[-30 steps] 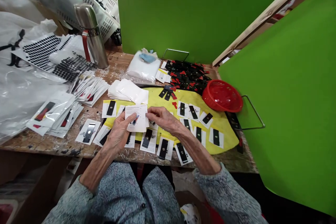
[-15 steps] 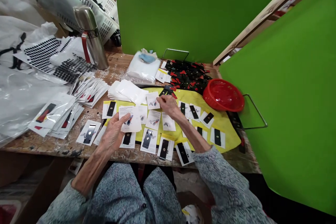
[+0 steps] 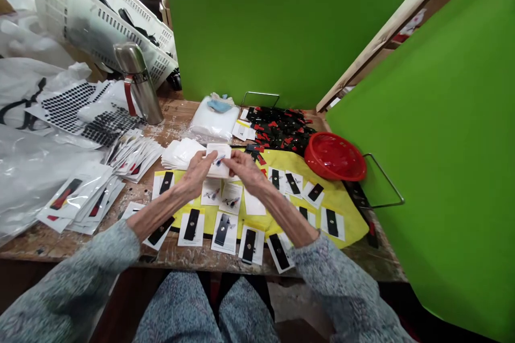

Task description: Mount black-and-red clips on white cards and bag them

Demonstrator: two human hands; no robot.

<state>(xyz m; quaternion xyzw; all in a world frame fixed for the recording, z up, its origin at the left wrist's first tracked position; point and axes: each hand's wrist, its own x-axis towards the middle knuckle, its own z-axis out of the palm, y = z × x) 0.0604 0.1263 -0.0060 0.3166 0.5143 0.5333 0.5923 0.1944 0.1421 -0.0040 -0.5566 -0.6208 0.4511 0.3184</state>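
Left of the crumpled yellow cloth [image 3: 345, 213], a fanned pile of clear plastic sleeves holding black-and-red strips [image 3: 78, 201] is lying on the paint-flecked wooden surface [image 3: 173, 118]. A brushed-steel vacuum flask [image 3: 139, 83] is standing farther back on the same side. At the cloth's far left corner, a stack of white paper sachets [image 3: 179, 153] is sitting just beside the left hand [image 3: 197, 172]. That hand is gripping a small white paper card [image 3: 219, 161] by its left side, and the right hand [image 3: 245, 169] is gripping the card's right side, so both grips are clenched on it above the cloth. A small blue-and-silver item [image 3: 219, 160] is showing on the card's face. White cards bearing black strips [image 3: 223, 229] are lying in rows across the cloth. Behind the cloth, a heap of black-and-red pieces [image 3: 279, 128] is lying, with a round red plastic basket [image 3: 335, 156] to its right.

Risks: tilting the card could shed the small item; a dragging sleeve could disturb the rows.
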